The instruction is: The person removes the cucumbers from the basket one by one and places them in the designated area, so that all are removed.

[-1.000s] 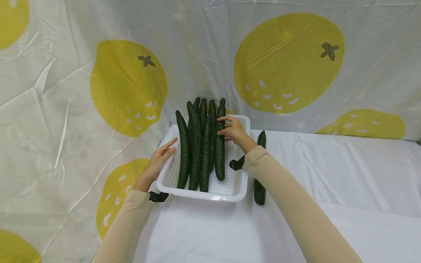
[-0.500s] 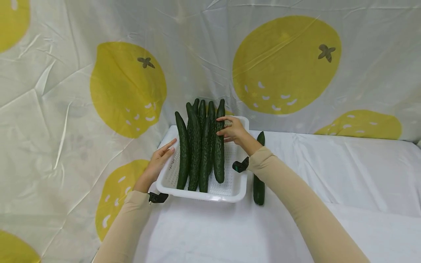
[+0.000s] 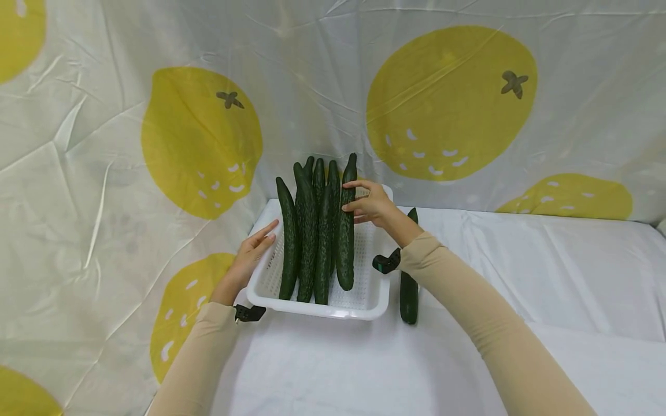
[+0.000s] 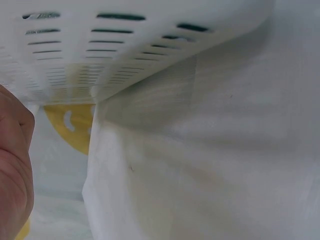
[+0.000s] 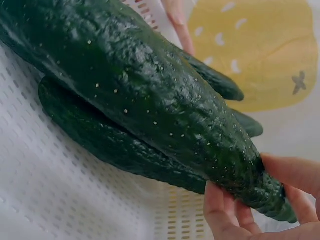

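Note:
Several long dark-green cucumbers (image 3: pixel 308 231) lie side by side in a white perforated plastic basket (image 3: pixel 312 311), top ends beyond its far rim. The right hand (image 3: pixel 372 203) pinches the rightmost cucumber (image 3: pixel 346 254) near its upper end, thumb and fingers on opposite sides. Up close in the right wrist view, that cucumber (image 5: pixel 150 95) lies across another cucumber (image 5: pixel 110 140) from the camera's angle. The left hand (image 3: pixel 251 253) touches the basket's left side with its fingers fairly straight. In the left wrist view only part of this hand (image 4: pixel 15 170) shows beside the basket wall (image 4: pixel 110 45).
One more cucumber (image 3: pixel 409 294) lies on the white cloth right of the basket, partly behind the right wrist. A hanging sheet with yellow lemon prints (image 3: pixel 452 104) stands behind and to the left. White-clothed table surface (image 3: pixel 520 260) extends right.
The right hand's cucumber has swung slightly: its top has gone up and right, its lower end a little left. The right forearm has shifted right. The left hand stays at the basket.

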`<state>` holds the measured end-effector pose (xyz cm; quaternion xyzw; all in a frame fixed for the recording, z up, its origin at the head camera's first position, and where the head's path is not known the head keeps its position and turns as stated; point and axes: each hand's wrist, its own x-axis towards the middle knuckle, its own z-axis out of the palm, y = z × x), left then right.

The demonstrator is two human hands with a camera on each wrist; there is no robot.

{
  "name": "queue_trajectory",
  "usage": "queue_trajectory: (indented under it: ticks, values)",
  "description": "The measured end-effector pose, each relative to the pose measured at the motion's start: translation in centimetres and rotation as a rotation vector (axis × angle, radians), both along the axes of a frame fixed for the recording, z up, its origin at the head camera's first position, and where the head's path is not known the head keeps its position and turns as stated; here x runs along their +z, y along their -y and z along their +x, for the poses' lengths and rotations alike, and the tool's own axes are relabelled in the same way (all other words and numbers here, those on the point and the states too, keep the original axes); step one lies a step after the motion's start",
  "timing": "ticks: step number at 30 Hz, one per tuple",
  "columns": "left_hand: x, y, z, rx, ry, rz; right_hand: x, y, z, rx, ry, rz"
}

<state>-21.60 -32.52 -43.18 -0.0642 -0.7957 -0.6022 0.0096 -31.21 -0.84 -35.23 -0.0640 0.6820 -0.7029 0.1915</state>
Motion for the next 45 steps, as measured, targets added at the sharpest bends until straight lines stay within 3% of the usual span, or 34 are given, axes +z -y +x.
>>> queue_trajectory:
  ticks: [24, 33, 40, 45]
  values:
    - [0.0, -0.1, -0.1, -0.001, 0.036, 0.049, 1.1, -2.8, 1.7, 0.041, 0.009, -0.034]
    - [1.7, -0.8, 0.7, -0.008, 0.052, 0.043, 1.4, -4.1, 2.4, 0.058, -0.011, -0.056]
    - [0.2, -0.2, 0.0, 0.003, 0.066, 0.051, 1.1, -5.2, 2.9, 0.073, -0.018, -0.061]
    - [-0.2, -0.1, 0.0, 0.005, 0.046, 0.032, 0.8, -6.2, 3.1, 0.067, -0.021, -0.051]
